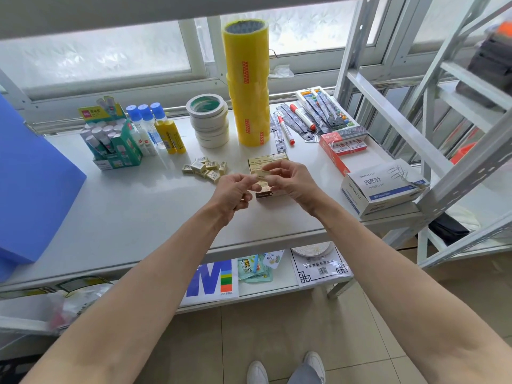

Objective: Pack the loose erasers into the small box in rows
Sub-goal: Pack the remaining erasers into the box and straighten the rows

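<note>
A heap of several small cream erasers (205,168) lies on the white table, left of the small box. The small box (267,159), tan with an open lid at the back, stands mid-table and is partly hidden by my hands. One cream eraser (261,173) is held just above the box. My left hand (235,191) and my right hand (293,180) both pinch this eraser between fingertips, one from each side. How full the box is cannot be seen.
A tall stack of yellow tape rolls (248,84) and white tape rolls (209,120) stand behind. Glue bottles (155,128) are at the back left, and a paper clip carton (383,187) and a red box (345,146) at the right. A blue slab (30,184) fills the left.
</note>
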Demonstrator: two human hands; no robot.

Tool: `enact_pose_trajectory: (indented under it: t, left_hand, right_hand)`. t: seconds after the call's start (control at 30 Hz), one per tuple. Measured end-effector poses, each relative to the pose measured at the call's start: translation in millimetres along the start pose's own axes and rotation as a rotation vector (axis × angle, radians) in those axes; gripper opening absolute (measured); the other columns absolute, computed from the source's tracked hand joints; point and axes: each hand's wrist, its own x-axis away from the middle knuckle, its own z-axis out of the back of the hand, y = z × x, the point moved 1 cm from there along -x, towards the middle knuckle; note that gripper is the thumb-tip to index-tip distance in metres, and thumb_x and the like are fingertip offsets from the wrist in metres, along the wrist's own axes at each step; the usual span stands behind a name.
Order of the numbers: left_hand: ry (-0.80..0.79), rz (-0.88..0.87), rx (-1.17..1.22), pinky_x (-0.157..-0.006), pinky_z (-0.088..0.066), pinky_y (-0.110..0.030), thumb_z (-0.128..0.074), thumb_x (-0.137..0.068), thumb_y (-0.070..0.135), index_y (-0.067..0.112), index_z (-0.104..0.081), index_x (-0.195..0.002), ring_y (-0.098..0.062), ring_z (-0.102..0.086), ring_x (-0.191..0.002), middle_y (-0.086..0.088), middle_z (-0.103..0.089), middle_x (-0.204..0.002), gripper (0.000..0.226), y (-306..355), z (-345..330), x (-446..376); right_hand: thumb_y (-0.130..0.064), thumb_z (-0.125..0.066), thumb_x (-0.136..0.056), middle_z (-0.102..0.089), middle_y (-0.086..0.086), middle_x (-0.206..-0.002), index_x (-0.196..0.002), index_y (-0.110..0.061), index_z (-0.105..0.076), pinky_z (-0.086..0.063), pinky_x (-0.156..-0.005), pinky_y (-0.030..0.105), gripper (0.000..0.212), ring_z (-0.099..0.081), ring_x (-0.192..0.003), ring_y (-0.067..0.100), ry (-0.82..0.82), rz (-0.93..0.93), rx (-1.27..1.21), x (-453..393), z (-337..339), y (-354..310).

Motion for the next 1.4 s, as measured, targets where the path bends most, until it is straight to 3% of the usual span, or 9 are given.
enact_pose_trajectory:
  t: [0.17,0.4,0.5,0.57,0.7,0.93,1.17,1.27,1.4]
  left_hand:
    - [-0.005,-0.022,-0.040,-0.035,-0.027,-0.016,-0.066,-0.092,0.021,0.004,-0.063,-0.087,-0.005,-0.039,-0.041,-0.003,-0.055,-0.066,0.018,1,-9,-3]
    - [0.230,-0.075,-0.356,-0.046,-0.037,-0.025,-0.068,-0.089,0.026,0.010,-0.054,-0.117,-0.011,-0.047,-0.056,-0.006,-0.056,-0.075,0.034,-8,-7,-17]
    - [0.253,-0.091,-0.444,-0.070,-0.054,-0.041,-0.071,-0.085,0.026,0.012,-0.053,-0.120,-0.023,-0.062,-0.072,-0.016,-0.066,-0.094,0.042,-11,-8,-21]
    - [0.267,-0.091,-0.487,-0.084,-0.054,-0.046,-0.072,-0.083,0.024,0.014,-0.055,-0.117,-0.034,-0.066,-0.091,-0.020,-0.067,-0.105,0.040,-14,-9,-24]
    - [0.265,-0.096,-0.512,-0.076,-0.054,-0.040,-0.070,-0.085,0.017,0.015,-0.058,-0.112,-0.022,-0.061,-0.075,-0.018,-0.069,-0.097,0.030,-14,-11,-25]
    - [0.255,-0.091,-0.541,-0.065,-0.045,-0.029,-0.068,-0.086,0.016,0.016,-0.057,-0.110,-0.021,-0.059,-0.073,-0.013,-0.066,-0.088,0.026,-16,-10,-27]
    - [0.253,-0.081,-0.564,-0.062,-0.045,-0.029,-0.067,-0.086,0.015,0.017,-0.056,-0.111,-0.020,-0.059,-0.072,-0.012,-0.065,-0.090,0.027,-15,-10,-27]
    - [0.244,-0.077,-0.543,-0.062,-0.043,-0.028,-0.068,-0.087,0.018,0.016,-0.058,-0.110,-0.018,-0.055,-0.064,-0.008,-0.064,-0.079,0.026,-17,-8,-26]
    - [0.248,-0.053,-0.437,-0.048,-0.035,-0.024,-0.060,-0.094,0.033,0.011,-0.061,-0.109,-0.014,-0.046,-0.054,-0.005,-0.057,-0.068,0.027,-17,-4,-22]
  right_hand:
    - [-0.023,-0.079,-0.077,-0.062,0.004,-0.099,-0.099,-0.015,-0.066,-0.052,-0.068,0.022,0.027,-0.058,-0.075,0.012,0.115,0.150,0.430,-2,2,-4]
    - [-0.016,-0.076,-0.080,-0.057,0.008,-0.099,-0.095,-0.012,-0.066,-0.054,-0.082,0.033,0.018,-0.061,-0.077,0.017,0.319,0.164,0.707,-23,34,2]
    - [-0.015,-0.075,-0.080,-0.054,0.008,-0.104,-0.097,-0.013,-0.066,-0.051,-0.086,0.032,0.019,-0.061,-0.086,0.021,0.266,0.133,0.810,-33,40,-1]
    - [-0.017,-0.076,-0.080,-0.053,0.008,-0.108,-0.097,-0.014,-0.067,-0.047,-0.085,0.028,0.020,-0.060,-0.090,0.022,0.214,0.113,0.870,-39,40,-3]
    - [-0.020,-0.076,-0.079,-0.054,0.011,-0.112,-0.101,-0.013,-0.069,-0.043,-0.085,0.027,0.024,-0.058,-0.095,0.023,0.135,0.102,0.937,-48,38,-4]
    - [-0.008,-0.070,-0.081,-0.059,0.010,-0.103,-0.109,-0.011,-0.061,-0.045,-0.081,0.030,0.029,-0.060,-0.091,0.025,0.150,0.126,0.966,-51,37,-1]
    - [-0.010,-0.069,-0.083,-0.057,0.008,-0.105,-0.093,-0.012,-0.062,-0.050,-0.083,0.035,0.012,-0.061,-0.093,0.025,0.164,0.133,0.992,-48,35,-1]
    - [-0.014,-0.066,-0.086,-0.057,0.009,-0.107,-0.094,-0.014,-0.065,-0.046,-0.080,0.030,0.008,-0.061,-0.093,0.025,0.184,0.127,0.982,-47,36,-1]
    - [-0.020,-0.061,-0.091,-0.058,0.010,-0.114,-0.098,-0.016,-0.068,-0.047,-0.083,0.031,0.011,-0.062,-0.098,0.023,0.223,0.110,0.945,-43,37,-1]
